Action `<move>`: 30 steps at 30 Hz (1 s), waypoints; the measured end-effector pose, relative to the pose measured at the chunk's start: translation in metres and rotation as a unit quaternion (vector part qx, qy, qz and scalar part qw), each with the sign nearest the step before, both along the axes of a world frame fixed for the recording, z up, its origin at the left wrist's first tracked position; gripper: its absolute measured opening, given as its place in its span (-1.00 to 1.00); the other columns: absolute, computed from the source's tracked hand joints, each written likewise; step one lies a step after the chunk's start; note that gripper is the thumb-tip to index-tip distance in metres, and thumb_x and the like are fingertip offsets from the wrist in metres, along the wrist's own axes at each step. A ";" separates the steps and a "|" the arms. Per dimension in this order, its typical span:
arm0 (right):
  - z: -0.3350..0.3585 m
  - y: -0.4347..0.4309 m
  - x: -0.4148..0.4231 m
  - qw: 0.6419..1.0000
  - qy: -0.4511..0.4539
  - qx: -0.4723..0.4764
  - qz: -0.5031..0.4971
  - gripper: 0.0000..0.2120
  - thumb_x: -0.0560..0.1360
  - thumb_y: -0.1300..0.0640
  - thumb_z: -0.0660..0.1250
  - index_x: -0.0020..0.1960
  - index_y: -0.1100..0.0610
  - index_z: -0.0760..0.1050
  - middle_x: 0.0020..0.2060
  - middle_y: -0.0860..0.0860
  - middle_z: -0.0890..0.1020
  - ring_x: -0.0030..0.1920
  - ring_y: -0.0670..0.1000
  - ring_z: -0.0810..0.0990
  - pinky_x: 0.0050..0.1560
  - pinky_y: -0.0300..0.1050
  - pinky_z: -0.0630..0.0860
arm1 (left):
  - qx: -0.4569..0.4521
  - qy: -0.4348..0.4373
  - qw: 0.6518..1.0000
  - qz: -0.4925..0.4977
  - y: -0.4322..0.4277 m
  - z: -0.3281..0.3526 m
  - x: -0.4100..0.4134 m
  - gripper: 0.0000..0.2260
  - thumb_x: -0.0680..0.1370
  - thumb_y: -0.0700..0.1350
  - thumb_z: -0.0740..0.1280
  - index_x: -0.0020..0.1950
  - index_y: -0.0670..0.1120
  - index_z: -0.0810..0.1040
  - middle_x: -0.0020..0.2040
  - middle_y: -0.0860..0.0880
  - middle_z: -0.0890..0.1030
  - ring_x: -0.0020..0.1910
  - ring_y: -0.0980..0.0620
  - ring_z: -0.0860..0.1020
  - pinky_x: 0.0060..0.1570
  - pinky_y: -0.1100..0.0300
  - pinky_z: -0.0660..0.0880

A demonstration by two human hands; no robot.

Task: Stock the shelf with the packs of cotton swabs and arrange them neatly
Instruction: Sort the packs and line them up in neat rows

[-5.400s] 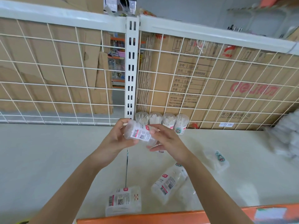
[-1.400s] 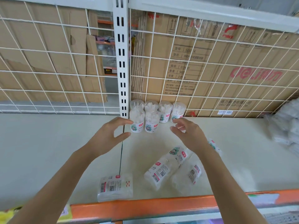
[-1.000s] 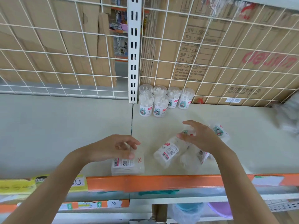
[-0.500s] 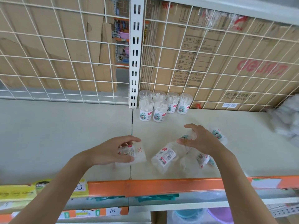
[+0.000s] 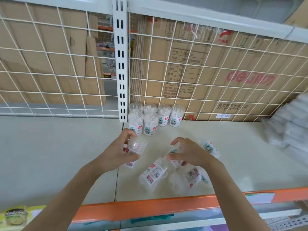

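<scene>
Gripping one tub of cotton swabs (image 5: pixel 135 146) in the left hand (image 5: pixel 116 154), fingers and thumb wrapped round it, held off the shelf (image 5: pixel 58 147) just in front of the standing tubs (image 5: pixel 150 117) against the wire back (image 5: pixel 50 72). Curling the right hand (image 5: pixel 188 152) over a lying tub (image 5: pixel 175 160); cannot tell whether already pinched. Other loose tubs (image 5: pixel 153 174) lying close by.

Likely trouble: set down tilted or too hard, could knock over the front pair; a careless right wrist could roll loose tubs toward the orange edge (image 5: pixel 150 207).

Against half a second ago: held tub raised from low over the shelf and carried nearer the row; right hand barely shifted.
</scene>
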State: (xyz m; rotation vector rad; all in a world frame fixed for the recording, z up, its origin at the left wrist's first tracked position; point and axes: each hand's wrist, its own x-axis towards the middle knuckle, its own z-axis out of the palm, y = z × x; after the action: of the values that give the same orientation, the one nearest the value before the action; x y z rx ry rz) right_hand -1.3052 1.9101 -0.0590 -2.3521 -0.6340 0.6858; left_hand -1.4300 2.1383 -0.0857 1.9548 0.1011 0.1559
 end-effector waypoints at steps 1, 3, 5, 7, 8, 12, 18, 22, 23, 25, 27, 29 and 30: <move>0.000 0.000 0.002 1.000 0.004 0.006 0.009 -0.50 0.33 -0.11 0.49 0.18 0.00 0.41 0.04 -0.01 0.39 -0.08 -0.05 0.52 -0.24 -0.20 0.58 | -0.003 -0.007 1.000 0.011 -0.007 0.000 0.006 -0.53 0.29 -0.07 0.50 0.05 0.15 0.31 0.05 -0.03 0.49 -0.17 0.20 0.52 -0.24 0.34 0.49; -0.003 0.000 0.006 0.999 0.005 0.029 0.013 -0.54 0.35 -0.08 0.49 0.16 0.01 0.42 0.08 0.01 0.40 -0.06 -0.08 0.50 -0.23 -0.21 0.58 | -0.011 -0.013 0.999 0.028 -0.020 -0.001 0.016 -0.52 0.36 -0.24 0.51 0.07 0.08 0.30 0.05 -0.03 0.47 -0.20 0.24 0.53 -0.29 0.35 0.50; -0.005 -0.003 0.014 0.998 0.002 0.057 0.005 -0.53 0.34 -0.05 0.51 0.16 -0.01 0.40 0.13 0.01 0.42 -0.07 -0.04 0.53 -0.14 -0.16 0.56 | -0.015 -0.022 0.998 0.051 -0.030 -0.003 0.024 -0.48 0.33 -0.22 0.54 0.08 0.05 0.29 0.07 0.04 0.47 -0.15 0.27 0.52 -0.30 0.38 0.49; -0.007 -0.008 0.023 0.998 -0.002 0.060 0.014 -0.43 0.31 0.02 0.55 0.22 -0.04 0.35 0.20 0.01 0.42 0.06 0.01 0.50 0.04 -0.11 0.50 | -0.019 -0.032 0.996 0.080 -0.038 -0.002 0.031 -0.42 0.29 -0.17 0.56 0.13 0.08 0.30 0.08 0.10 0.46 -0.09 0.23 0.50 -0.30 0.41 0.47; -0.008 -0.011 0.027 0.998 0.007 0.061 0.021 -0.36 0.29 0.04 0.57 0.25 -0.05 0.32 0.21 -0.01 0.41 0.13 0.03 0.46 0.12 -0.08 0.47 | -0.024 -0.032 0.995 0.089 -0.042 -0.001 0.035 -0.38 0.31 -0.20 0.56 0.19 0.11 0.30 0.10 0.12 0.45 -0.05 0.19 0.49 -0.31 0.42 0.47; -0.014 -0.017 0.037 0.995 0.015 0.094 0.020 -0.32 0.23 0.18 0.58 0.23 -0.04 0.32 0.18 -0.04 0.42 0.10 0.05 0.45 0.07 -0.07 0.49 | -0.024 -0.021 0.992 0.122 -0.053 -0.005 0.047 -0.29 0.34 -0.27 0.53 0.32 0.16 0.28 0.16 0.15 0.42 0.04 0.17 0.46 -0.23 0.39 0.50; -0.017 -0.020 0.050 0.989 -0.041 0.139 -0.016 -0.41 0.24 0.13 0.58 0.11 0.01 0.29 0.07 -0.04 0.44 0.00 0.03 0.48 -0.07 -0.15 0.49 | 0.047 -0.015 0.988 0.150 -0.060 -0.017 0.062 -0.37 0.30 -0.19 0.57 0.18 0.13 0.30 0.11 0.13 0.43 -0.01 0.24 0.43 -0.09 0.44 0.36; -0.014 -0.024 0.059 0.985 -0.012 0.160 -0.058 -0.47 0.26 0.03 0.58 0.03 0.08 0.31 -0.06 -0.08 0.43 -0.30 -0.02 0.53 -0.09 0.10 0.58 | 0.031 0.012 0.989 0.143 -0.062 -0.017 0.067 -0.39 0.30 -0.17 0.57 0.20 0.10 0.32 0.01 0.16 0.46 -0.02 0.08 0.46 -0.10 0.25 0.38; -0.013 -0.026 0.062 0.985 -0.008 0.160 -0.063 -0.48 0.28 0.01 0.57 0.03 0.07 0.31 -0.05 -0.06 0.44 -0.28 -0.02 0.54 -0.08 0.11 0.59 | 0.027 0.014 0.989 0.142 -0.063 -0.018 0.068 -0.38 0.29 -0.15 0.58 0.20 0.09 0.32 0.01 0.17 0.46 -0.02 0.07 0.47 -0.10 0.24 0.38; -0.013 -0.029 0.068 0.986 -0.006 0.156 -0.065 -0.52 0.30 0.00 0.55 0.04 0.04 0.32 -0.02 -0.02 0.48 -0.17 0.01 0.56 -0.04 0.09 0.58 | 0.015 0.016 0.990 0.142 -0.065 -0.018 0.069 -0.34 0.25 -0.08 0.58 0.22 0.10 0.30 0.02 0.17 0.46 -0.01 0.07 0.47 -0.08 0.23 0.40; -0.011 -0.033 0.071 0.986 -0.029 0.153 -0.053 -0.56 0.33 0.01 0.52 0.04 0.00 0.33 -0.01 0.00 0.52 -0.12 -0.01 0.53 -0.09 -0.11 0.54 | 0.020 0.024 0.989 0.145 -0.068 -0.017 0.069 -0.34 0.29 -0.11 0.57 0.24 0.10 0.27 0.04 0.18 0.44 -0.02 0.12 0.47 -0.10 0.31 0.38; -0.010 -0.035 0.072 0.984 -0.056 0.162 -0.040 -0.58 0.33 0.02 0.52 0.04 -0.03 0.36 -0.01 0.00 0.54 -0.12 -0.06 0.52 -0.15 -0.24 0.47 | 0.034 0.035 0.986 0.159 -0.071 -0.015 0.070 -0.35 0.32 -0.16 0.56 0.26 0.08 0.27 0.04 0.14 0.45 -0.06 0.16 0.46 -0.16 0.35 0.36; -0.011 -0.037 0.074 0.983 -0.066 0.169 -0.039 -0.58 0.32 0.02 0.53 0.05 -0.05 0.37 0.00 0.00 0.52 -0.10 -0.06 0.52 -0.13 -0.22 0.48 | 0.043 0.040 0.984 0.169 -0.072 -0.013 0.071 -0.34 0.32 -0.15 0.57 0.27 0.05 0.28 0.05 0.10 0.46 -0.09 0.14 0.47 -0.17 0.33 0.36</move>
State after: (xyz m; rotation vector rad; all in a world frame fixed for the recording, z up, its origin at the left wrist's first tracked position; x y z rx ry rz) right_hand -1.2315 1.8734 -0.0698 -2.1040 -0.6541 0.3561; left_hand -1.3589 2.0662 -0.0986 2.0169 0.4882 0.3096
